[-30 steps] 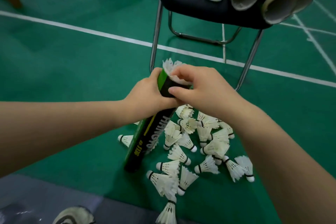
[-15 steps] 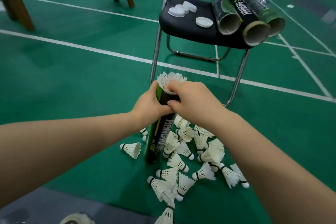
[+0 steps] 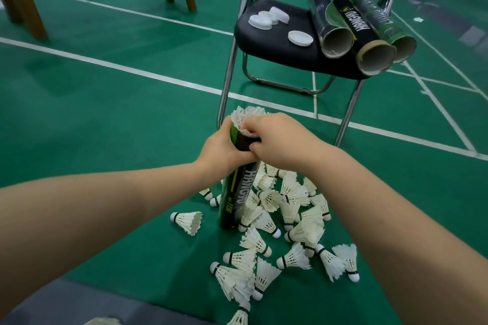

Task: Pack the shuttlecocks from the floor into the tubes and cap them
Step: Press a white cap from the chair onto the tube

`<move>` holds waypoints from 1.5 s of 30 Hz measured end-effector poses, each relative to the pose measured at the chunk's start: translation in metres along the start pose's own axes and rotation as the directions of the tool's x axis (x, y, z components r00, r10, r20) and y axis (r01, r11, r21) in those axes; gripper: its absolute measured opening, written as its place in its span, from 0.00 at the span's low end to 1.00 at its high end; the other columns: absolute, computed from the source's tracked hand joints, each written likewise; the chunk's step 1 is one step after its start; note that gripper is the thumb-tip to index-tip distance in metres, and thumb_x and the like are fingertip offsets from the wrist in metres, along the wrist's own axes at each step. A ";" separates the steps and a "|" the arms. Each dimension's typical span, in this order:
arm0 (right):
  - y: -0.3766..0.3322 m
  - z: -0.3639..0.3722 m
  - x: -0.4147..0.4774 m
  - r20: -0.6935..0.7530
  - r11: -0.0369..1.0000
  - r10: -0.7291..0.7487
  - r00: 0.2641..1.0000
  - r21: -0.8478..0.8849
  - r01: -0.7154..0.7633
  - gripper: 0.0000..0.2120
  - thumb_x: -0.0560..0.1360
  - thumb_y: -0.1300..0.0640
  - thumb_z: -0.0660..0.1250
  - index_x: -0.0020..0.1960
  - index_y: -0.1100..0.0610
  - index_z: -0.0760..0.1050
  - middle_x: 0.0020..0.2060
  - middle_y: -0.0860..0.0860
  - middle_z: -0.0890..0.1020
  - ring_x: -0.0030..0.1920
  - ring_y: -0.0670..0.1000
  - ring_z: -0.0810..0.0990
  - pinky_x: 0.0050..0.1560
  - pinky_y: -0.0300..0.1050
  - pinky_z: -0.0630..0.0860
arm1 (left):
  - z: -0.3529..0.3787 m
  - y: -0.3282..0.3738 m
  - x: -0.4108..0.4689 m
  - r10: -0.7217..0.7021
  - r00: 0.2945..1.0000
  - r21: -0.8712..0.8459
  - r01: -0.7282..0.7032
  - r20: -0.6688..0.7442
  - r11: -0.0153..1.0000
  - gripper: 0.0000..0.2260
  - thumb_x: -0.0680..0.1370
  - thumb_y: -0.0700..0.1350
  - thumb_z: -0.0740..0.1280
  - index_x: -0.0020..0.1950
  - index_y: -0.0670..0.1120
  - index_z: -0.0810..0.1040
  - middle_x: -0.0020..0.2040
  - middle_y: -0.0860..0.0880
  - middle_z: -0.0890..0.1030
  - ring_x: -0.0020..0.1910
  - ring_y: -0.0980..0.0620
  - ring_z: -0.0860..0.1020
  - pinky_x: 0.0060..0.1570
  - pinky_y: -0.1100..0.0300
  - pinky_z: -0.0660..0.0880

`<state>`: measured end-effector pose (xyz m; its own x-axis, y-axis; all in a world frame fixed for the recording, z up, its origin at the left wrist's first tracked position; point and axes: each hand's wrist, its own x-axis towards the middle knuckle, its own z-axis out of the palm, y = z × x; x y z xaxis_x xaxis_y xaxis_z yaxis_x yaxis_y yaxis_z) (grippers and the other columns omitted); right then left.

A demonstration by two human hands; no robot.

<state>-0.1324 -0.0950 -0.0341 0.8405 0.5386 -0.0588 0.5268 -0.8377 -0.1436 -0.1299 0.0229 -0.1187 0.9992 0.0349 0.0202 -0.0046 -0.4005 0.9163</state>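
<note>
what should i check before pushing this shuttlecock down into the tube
1. Tube steadied: ok, left hand grips it near the top, lower end on the floor.
2. Shuttlecock seated: not ok, feathers stick out above the rim, right hand pinching them.
3. Room left inside: cannot tell, inside hidden.
4. Caps ready: ok, white caps lie on the chair seat.
5. Floor cleared: not ok, loose shuttlecocks lie around the tube.
</note>
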 end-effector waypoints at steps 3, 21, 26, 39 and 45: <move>0.001 -0.001 0.009 0.046 1.000 -0.006 0.999 -0.017 0.007 0.08 0.74 0.63 0.60 0.39 0.53 0.66 0.33 0.46 0.69 0.42 0.54 0.72 0.39 0.44 0.64 | 0.000 -0.002 0.008 0.011 1.000 -0.016 -0.011 -0.010 1.000 0.27 0.68 0.45 0.76 0.62 0.50 0.68 0.51 0.49 0.80 0.51 0.48 0.78 0.51 0.54 0.76; 0.006 -0.006 0.039 0.196 0.997 -0.050 0.979 0.076 0.036 0.10 0.73 0.60 0.63 0.54 0.57 0.70 0.55 0.51 0.72 0.53 0.53 0.74 0.53 0.50 0.74 | -0.001 -0.011 0.024 0.032 0.999 -0.051 -0.032 0.004 0.998 0.24 0.68 0.44 0.74 0.55 0.56 0.64 0.44 0.53 0.78 0.46 0.51 0.77 0.42 0.58 0.74; 0.016 -0.011 0.048 0.196 0.998 -0.045 0.980 0.061 0.034 0.13 0.75 0.54 0.63 0.58 0.55 0.70 0.57 0.50 0.71 0.54 0.51 0.73 0.53 0.45 0.72 | 0.002 -0.008 0.038 0.055 0.998 -0.067 -0.054 0.019 0.996 0.21 0.66 0.47 0.71 0.51 0.62 0.64 0.43 0.57 0.77 0.43 0.64 0.74 0.38 0.68 0.71; 0.022 -0.023 0.073 0.455 0.999 0.042 0.889 -0.021 -0.036 0.05 0.75 0.60 0.64 0.49 0.60 0.72 0.42 0.55 0.75 0.39 0.52 0.73 0.36 0.43 0.69 | 0.009 -0.010 0.048 0.088 0.996 -0.044 -0.087 0.014 0.995 0.26 0.66 0.46 0.76 0.55 0.58 0.64 0.44 0.57 0.78 0.45 0.56 0.77 0.42 0.63 0.74; 0.018 -0.022 0.075 0.501 0.998 0.055 0.864 -0.032 -0.045 0.02 0.74 0.61 0.64 0.47 0.56 0.71 0.38 0.52 0.74 0.38 0.51 0.73 0.34 0.41 0.69 | 0.005 -0.010 0.044 0.080 0.997 -0.044 -0.079 0.010 0.996 0.27 0.65 0.48 0.78 0.56 0.58 0.65 0.46 0.56 0.78 0.48 0.53 0.78 0.49 0.56 0.76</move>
<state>-0.0568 -0.0719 -0.0196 0.6913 0.4643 -0.5536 0.4923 -0.8635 -0.1094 -0.0857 0.0233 -0.1286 0.9960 -0.0065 0.0889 -0.0853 -0.3614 0.9285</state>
